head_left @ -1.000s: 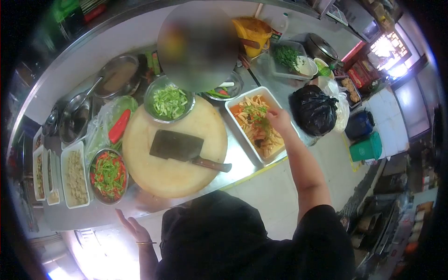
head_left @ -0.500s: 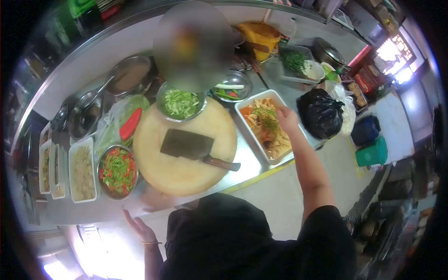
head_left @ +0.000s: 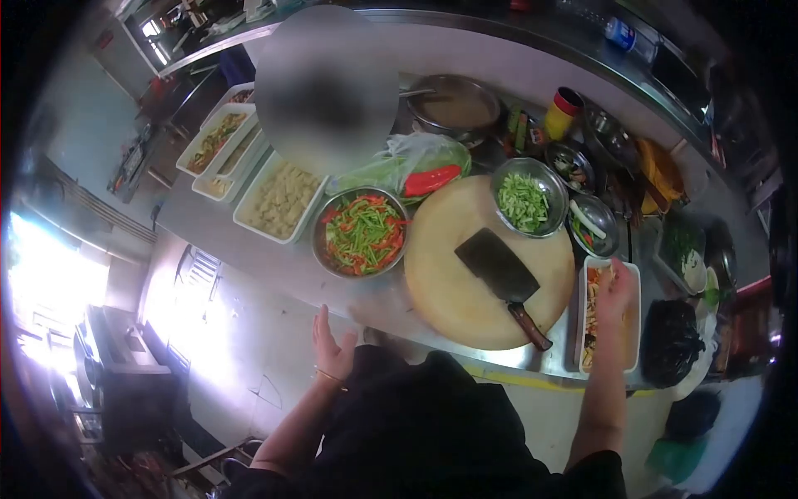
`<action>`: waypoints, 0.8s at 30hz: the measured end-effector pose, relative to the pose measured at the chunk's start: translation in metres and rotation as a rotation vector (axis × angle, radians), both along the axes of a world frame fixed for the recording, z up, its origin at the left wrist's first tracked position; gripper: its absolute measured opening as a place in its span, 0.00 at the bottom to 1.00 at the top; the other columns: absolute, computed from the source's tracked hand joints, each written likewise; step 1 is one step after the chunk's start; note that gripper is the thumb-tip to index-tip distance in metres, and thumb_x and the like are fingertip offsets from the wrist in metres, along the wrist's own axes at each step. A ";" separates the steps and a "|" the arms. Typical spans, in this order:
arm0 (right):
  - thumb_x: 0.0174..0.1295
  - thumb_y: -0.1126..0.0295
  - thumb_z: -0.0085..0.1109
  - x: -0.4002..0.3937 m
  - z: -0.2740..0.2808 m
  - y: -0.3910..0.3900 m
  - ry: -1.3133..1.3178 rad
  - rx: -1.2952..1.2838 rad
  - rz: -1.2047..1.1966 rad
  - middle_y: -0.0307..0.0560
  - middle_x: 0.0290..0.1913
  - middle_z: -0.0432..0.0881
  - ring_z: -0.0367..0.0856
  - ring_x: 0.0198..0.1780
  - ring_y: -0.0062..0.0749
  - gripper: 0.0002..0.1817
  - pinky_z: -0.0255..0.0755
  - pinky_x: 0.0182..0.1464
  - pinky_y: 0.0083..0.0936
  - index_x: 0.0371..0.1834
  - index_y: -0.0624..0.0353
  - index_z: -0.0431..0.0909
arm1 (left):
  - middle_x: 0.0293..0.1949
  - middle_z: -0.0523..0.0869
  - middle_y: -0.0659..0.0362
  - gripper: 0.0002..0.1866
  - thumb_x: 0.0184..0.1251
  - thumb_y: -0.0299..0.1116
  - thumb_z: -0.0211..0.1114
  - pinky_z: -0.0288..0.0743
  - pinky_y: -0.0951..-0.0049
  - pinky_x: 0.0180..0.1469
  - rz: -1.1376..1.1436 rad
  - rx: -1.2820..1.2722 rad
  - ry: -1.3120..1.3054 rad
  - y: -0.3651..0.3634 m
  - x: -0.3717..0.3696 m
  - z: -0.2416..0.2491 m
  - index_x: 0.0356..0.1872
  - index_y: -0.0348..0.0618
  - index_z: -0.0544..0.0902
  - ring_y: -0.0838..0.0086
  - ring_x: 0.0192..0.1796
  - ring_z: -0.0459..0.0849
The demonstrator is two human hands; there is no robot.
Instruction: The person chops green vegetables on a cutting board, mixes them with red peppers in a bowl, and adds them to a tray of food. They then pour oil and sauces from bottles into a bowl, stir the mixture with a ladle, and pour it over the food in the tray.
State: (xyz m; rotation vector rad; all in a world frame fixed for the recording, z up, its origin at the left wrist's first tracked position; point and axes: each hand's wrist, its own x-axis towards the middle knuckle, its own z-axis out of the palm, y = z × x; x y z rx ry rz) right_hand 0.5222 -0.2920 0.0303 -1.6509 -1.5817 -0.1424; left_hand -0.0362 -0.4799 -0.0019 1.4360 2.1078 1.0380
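Note:
My right hand (head_left: 615, 293) is over a white rectangular tub (head_left: 633, 353) at the right, its fingers curled down at the far end. The tub contains pale and orange shredded food (head_left: 591, 303). What those fingers hold, if anything, I cannot make out. My left hand (head_left: 334, 347) hangs open in front of the counter edge, fingers apart and holding nothing. Between the hands, a cleaver (head_left: 499, 268) lies flat on a round chopping board (head_left: 445, 303), its wooden handle toward me. At the board's far side is a metal bowl (head_left: 554, 229) of chopped green vegetable.
Left of the board stands a metal bowl (head_left: 318, 259) of green and red strips. Red peppers (head_left: 432, 179) lie behind it, near white tubs (head_left: 241, 218) of food. A black plastic bag (head_left: 672, 343) sits right of my right hand. A blurred patch covers part of the back.
The view has swung left, so the counter things appear farther right. My right hand has moved from the tub's right rim inward over the food. My left hand stays open.

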 end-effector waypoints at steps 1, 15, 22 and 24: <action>0.61 0.73 0.60 -0.044 0.014 0.006 0.191 -0.077 0.069 0.53 0.52 0.82 0.80 0.52 0.46 0.16 0.73 0.57 0.36 0.53 0.62 0.80 | 0.73 0.61 0.40 0.42 0.63 0.39 0.64 0.48 0.51 0.77 0.004 -0.010 -0.004 0.003 -0.002 0.000 0.75 0.34 0.55 0.45 0.77 0.55; 0.54 0.62 0.64 -0.427 -0.008 0.096 -0.589 -0.256 0.575 0.36 0.39 0.82 0.78 0.45 0.34 0.13 0.76 0.44 0.35 0.44 0.43 0.85 | 0.68 0.70 0.43 0.41 0.59 0.30 0.69 0.69 0.62 0.66 0.004 -0.032 -0.519 0.056 -0.110 -0.028 0.73 0.34 0.60 0.57 0.65 0.74; 0.52 0.66 0.60 -0.444 0.024 0.078 -0.315 -0.087 0.423 0.37 0.27 0.78 0.80 0.34 0.37 0.05 0.76 0.39 0.35 0.32 0.46 0.83 | 0.49 0.81 0.59 0.16 0.75 0.34 0.59 0.76 0.70 0.55 -0.285 -0.036 -0.951 0.109 -0.167 -0.072 0.59 0.40 0.76 0.74 0.50 0.80; 0.53 0.62 0.60 -0.438 0.005 0.068 -0.469 -0.278 0.392 0.38 0.28 0.79 0.81 0.35 0.36 0.04 0.76 0.40 0.36 0.27 0.46 0.80 | 0.49 0.79 0.59 0.13 0.75 0.35 0.60 0.74 0.70 0.59 -0.283 -0.307 -0.793 0.135 -0.173 -0.042 0.55 0.41 0.78 0.70 0.54 0.78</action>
